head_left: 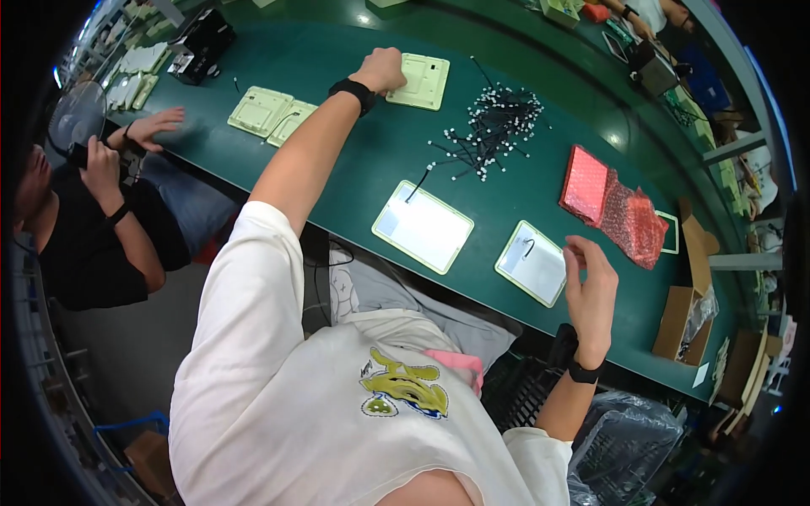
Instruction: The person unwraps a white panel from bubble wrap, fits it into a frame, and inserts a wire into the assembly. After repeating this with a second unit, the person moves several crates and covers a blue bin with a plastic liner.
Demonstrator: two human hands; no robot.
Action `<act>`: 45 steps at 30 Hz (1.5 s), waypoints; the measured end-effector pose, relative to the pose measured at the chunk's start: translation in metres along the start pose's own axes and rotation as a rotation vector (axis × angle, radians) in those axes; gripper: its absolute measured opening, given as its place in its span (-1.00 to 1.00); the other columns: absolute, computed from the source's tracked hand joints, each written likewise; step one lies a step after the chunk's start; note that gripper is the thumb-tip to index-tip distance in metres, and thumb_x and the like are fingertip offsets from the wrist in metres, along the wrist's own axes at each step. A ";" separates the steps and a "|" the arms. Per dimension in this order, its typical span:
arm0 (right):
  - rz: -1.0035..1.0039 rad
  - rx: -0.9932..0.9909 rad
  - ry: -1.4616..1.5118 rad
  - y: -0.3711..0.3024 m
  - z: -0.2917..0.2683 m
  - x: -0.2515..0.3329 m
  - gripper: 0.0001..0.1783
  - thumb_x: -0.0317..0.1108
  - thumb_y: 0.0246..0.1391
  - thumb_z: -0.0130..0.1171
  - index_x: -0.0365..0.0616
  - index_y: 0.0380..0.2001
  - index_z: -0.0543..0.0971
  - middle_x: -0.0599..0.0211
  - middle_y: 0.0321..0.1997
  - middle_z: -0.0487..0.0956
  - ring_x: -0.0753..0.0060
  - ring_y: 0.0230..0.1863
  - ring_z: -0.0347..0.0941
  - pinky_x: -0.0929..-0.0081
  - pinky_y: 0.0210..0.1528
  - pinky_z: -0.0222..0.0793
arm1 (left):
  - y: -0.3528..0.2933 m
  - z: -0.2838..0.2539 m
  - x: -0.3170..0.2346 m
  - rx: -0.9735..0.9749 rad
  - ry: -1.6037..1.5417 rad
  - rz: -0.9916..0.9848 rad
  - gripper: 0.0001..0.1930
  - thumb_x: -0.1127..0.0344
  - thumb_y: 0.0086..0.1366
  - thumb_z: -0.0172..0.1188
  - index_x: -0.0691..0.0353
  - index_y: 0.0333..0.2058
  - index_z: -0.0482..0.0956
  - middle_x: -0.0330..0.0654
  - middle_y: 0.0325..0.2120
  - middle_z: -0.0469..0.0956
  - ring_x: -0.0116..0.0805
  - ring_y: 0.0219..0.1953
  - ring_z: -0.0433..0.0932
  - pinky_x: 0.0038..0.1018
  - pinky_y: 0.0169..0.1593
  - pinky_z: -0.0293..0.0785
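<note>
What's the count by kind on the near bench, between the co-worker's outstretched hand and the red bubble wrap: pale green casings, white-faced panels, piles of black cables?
Pale green casings: 3
White-faced panels: 2
Piles of black cables: 1
Total: 6

Pale-green cover point(428, 83), green tabletop point(359, 173), black cables point(499, 124)

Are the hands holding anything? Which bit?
The left hand overlaps a pale green panel at its left edge; whether it grips is hidden. The right hand, beside a white panel, holds nothing visible.
</note>
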State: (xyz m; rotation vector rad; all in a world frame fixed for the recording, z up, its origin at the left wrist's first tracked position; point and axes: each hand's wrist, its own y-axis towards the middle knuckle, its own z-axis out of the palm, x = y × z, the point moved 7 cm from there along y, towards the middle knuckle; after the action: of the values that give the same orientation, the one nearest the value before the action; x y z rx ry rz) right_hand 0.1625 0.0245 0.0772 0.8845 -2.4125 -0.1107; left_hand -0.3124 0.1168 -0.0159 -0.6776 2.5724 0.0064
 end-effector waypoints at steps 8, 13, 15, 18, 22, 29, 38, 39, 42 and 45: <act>-0.086 -0.061 0.027 0.026 -0.007 0.046 -0.81 -0.51 0.25 0.28 -0.32 -0.08 0.64 0.06 -0.25 0.71 0.16 -0.30 0.68 0.37 -0.20 0.56 | -0.028 0.013 0.004 0.006 0.023 0.073 -0.65 0.49 0.09 0.35 0.48 -0.11 0.65 0.33 0.01 0.57 -0.07 -0.44 0.77 -0.33 -0.29 0.79; -0.194 0.103 -0.049 0.065 0.003 0.086 -0.79 -0.43 0.22 0.33 -0.30 -0.12 0.63 -0.01 -0.23 0.70 0.03 -0.23 0.70 0.22 -0.17 0.57 | -0.042 0.001 -0.010 0.120 -0.198 0.071 -0.54 0.40 0.13 0.35 0.51 0.01 0.58 0.45 0.27 0.26 0.03 -0.33 0.77 -0.34 -0.32 0.81; -0.319 0.183 -0.126 0.109 0.033 0.102 -0.73 -0.34 0.19 0.35 -0.29 -0.13 0.61 -0.05 -0.20 0.68 -0.06 -0.13 0.68 0.11 -0.12 0.58 | -0.036 -0.005 -0.010 0.221 -0.227 -0.011 -0.54 0.35 0.16 0.34 0.54 0.00 0.58 0.46 0.24 0.29 0.06 -0.27 0.76 -0.34 -0.34 0.81; -0.364 0.278 -0.170 0.168 0.096 0.115 -0.54 -0.18 0.11 0.42 -0.35 -0.10 0.57 -0.12 -0.09 0.66 -0.16 -0.07 0.63 0.07 -0.02 0.58 | -0.045 -0.015 -0.019 0.283 -0.192 -0.079 -0.51 0.26 0.20 0.31 0.60 -0.02 0.57 0.49 0.21 0.31 0.09 -0.21 0.75 -0.34 -0.38 0.81; -0.272 0.336 -0.305 0.187 0.201 0.140 -0.18 0.03 -0.14 0.58 -0.40 0.02 0.52 -0.18 0.09 0.58 -0.23 0.21 0.46 -0.03 0.17 0.49 | -0.072 0.001 0.014 0.099 -0.114 -0.071 -0.42 0.14 0.26 0.34 0.67 -0.01 0.53 0.53 0.12 0.43 0.07 -0.41 0.76 -0.30 -0.44 0.79; -0.060 0.342 -0.357 0.206 0.278 0.119 0.01 0.06 -0.24 0.63 -0.43 0.15 0.46 -0.25 0.17 0.48 -0.36 0.28 0.35 -0.15 0.33 0.32 | -0.084 -0.007 0.036 0.114 -0.133 -0.138 -0.52 0.16 0.34 0.30 0.58 -0.06 0.56 0.23 -0.16 0.67 -0.04 -0.24 0.77 -0.23 -0.36 0.72; -0.135 0.284 -0.134 0.251 0.209 0.113 -0.02 -0.04 -0.32 0.64 -0.38 0.12 0.44 -0.29 0.10 0.48 -0.37 0.18 0.38 -0.06 0.26 0.37 | -0.217 -0.009 0.003 -0.099 -0.584 0.258 -0.86 0.42 0.39 0.21 0.27 -0.15 0.68 -0.23 -0.34 0.68 -0.53 -0.38 0.59 -0.51 -0.32 0.51; -0.177 0.212 -0.115 0.255 0.194 0.111 -0.06 -0.06 -0.33 0.62 -0.36 0.09 0.44 -0.28 0.06 0.50 -0.35 0.13 0.40 -0.01 0.20 0.44 | -0.224 0.000 -0.006 -0.001 -0.653 0.271 -0.84 0.43 0.40 0.20 0.26 -0.10 0.69 -0.25 -0.34 0.69 -0.56 -0.38 0.59 -0.55 -0.33 0.49; -0.315 0.255 0.027 0.240 0.115 0.143 -0.21 -0.14 -0.28 0.53 -0.31 0.00 0.43 -0.22 0.06 0.50 -0.25 0.08 0.39 0.11 0.17 0.44 | -0.230 0.010 -0.016 0.168 -0.780 0.226 -0.81 0.42 0.41 0.23 0.27 -0.06 0.70 -0.23 -0.34 0.70 -0.58 -0.37 0.60 -0.55 -0.32 0.49; -0.467 0.281 0.184 0.179 0.068 0.150 -0.30 -0.25 -0.26 0.48 -0.27 -0.03 0.41 -0.14 0.07 0.50 -0.20 0.09 0.37 0.10 0.22 0.41 | -0.225 0.022 -0.021 0.325 -0.862 0.163 -0.80 0.39 0.38 0.31 0.32 -0.07 0.72 -0.16 -0.35 0.70 -0.55 -0.33 0.64 -0.50 -0.28 0.52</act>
State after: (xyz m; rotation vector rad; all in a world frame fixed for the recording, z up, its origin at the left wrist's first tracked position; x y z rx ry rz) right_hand -0.0694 0.0636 0.1379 1.5066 -2.0418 0.1345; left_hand -0.1815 -0.0682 -0.0004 -0.2482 1.7299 -0.0537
